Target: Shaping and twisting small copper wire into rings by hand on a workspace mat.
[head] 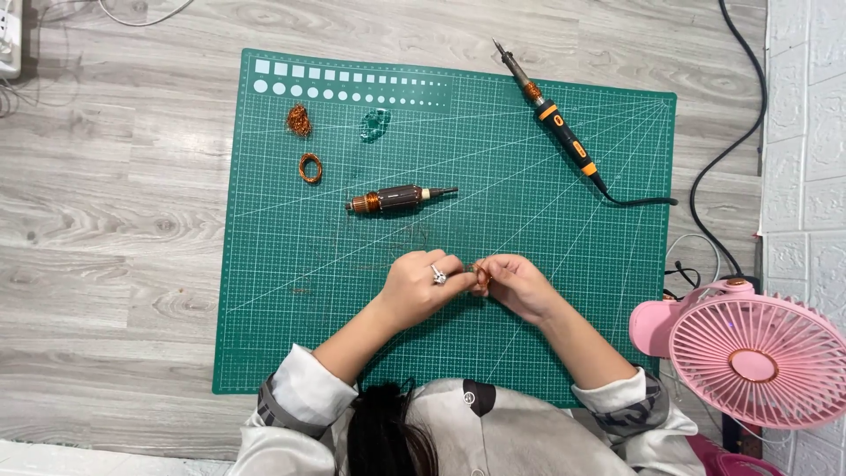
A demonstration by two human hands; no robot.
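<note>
Copper wire (480, 274) is what I've got here, a tiny bit of it pinched between both hands right over the middle of the green mat (264, 264), a little below the motor rotor (397, 199). Left hand (423, 284) has its fingertips pressed together on one end, right hand (518, 284) is pinching the other end, and the two sets of fingertips nearly touch. Honestly the strand is so thin I can barely make it out, just a small orange glint. I'd guess it weighs nothing, bends with no effort, holds whatever kink you put in it, and snaps if you yank or twist too hard. Probably slippery too, so take it close to the working spot with fingertips, not far out. Fine loose strands seem to trail on the mat toward the rotor, can't tell if they're connected. Two copper coils (304, 145) sit up left, soldering iron (551, 115) up right, pink fan (749, 357) off the mat's right edge.
</note>
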